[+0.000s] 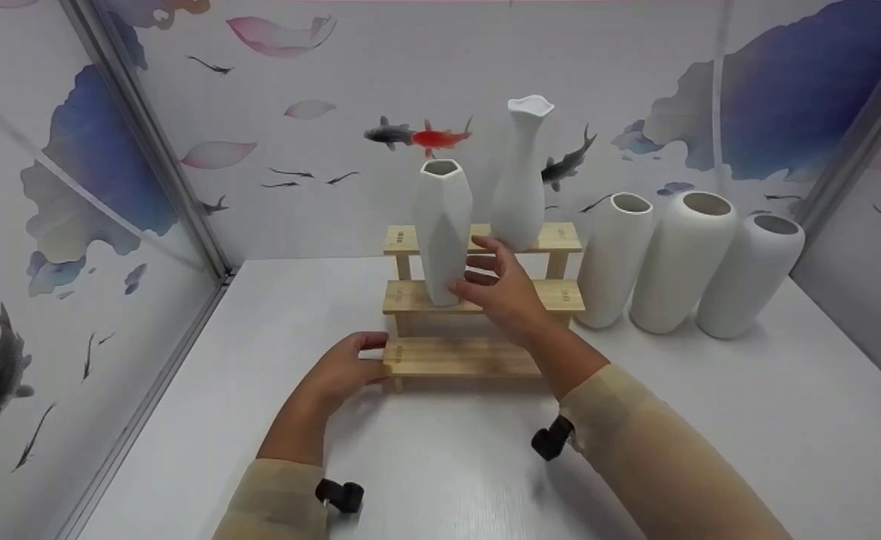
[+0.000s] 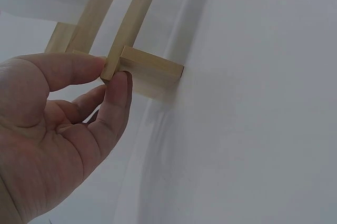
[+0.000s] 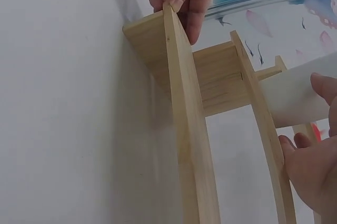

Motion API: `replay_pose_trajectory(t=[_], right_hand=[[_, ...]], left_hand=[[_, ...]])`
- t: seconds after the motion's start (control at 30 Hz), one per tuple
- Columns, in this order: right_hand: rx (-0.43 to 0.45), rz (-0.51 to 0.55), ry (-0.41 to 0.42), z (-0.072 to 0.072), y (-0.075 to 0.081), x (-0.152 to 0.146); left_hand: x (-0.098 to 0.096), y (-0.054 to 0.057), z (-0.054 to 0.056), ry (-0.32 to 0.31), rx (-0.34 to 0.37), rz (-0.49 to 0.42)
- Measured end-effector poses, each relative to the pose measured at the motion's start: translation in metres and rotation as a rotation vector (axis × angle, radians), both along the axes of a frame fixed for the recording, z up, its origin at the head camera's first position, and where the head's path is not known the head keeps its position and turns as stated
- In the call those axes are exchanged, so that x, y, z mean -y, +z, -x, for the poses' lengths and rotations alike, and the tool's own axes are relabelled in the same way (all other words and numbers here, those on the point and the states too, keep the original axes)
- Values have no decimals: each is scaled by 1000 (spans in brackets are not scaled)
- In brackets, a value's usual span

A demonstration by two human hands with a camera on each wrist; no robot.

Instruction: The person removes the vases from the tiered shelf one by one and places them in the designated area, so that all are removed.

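A three-step wooden stand [image 1: 478, 360] stands on the white table. My left hand [image 1: 347, 367] grips the left end of its lowest step, thumb and fingers pinching the board [image 2: 116, 58] in the left wrist view. On the middle step, toward its left, stands a white faceted vase [image 1: 440, 232]. My right hand [image 1: 508, 292] is at this vase's lower right side, thumb tip at its base and fingers loosely spread, not wrapped around it. In the right wrist view, fingers of the right hand [image 3: 316, 166] are beside the vase [image 3: 295, 95] and the step's edge.
A white vase with a wavy rim [image 1: 519, 180] stands on the top step, right of the middle. To the right of the stand, three white vases, a slim one [image 1: 613, 262], a wider one [image 1: 681, 262] and a shorter one [image 1: 752, 277], stand on the table. Printed walls [image 1: 320, 202] enclose it.
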State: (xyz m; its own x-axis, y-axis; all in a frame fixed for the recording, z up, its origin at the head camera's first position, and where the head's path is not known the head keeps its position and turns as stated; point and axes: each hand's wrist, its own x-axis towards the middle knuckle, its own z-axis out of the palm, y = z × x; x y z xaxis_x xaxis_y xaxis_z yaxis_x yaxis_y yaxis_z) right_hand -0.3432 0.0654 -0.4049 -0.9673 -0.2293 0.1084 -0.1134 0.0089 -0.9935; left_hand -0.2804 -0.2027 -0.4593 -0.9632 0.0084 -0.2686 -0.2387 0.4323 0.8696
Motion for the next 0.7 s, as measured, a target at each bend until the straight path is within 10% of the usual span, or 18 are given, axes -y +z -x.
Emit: replay_pose_trajectory(t=[0.7], right_hand=[[-64, -78, 17, 5, -3, 18]], left_hand=[[-2, 1, 1, 3, 8, -1]])
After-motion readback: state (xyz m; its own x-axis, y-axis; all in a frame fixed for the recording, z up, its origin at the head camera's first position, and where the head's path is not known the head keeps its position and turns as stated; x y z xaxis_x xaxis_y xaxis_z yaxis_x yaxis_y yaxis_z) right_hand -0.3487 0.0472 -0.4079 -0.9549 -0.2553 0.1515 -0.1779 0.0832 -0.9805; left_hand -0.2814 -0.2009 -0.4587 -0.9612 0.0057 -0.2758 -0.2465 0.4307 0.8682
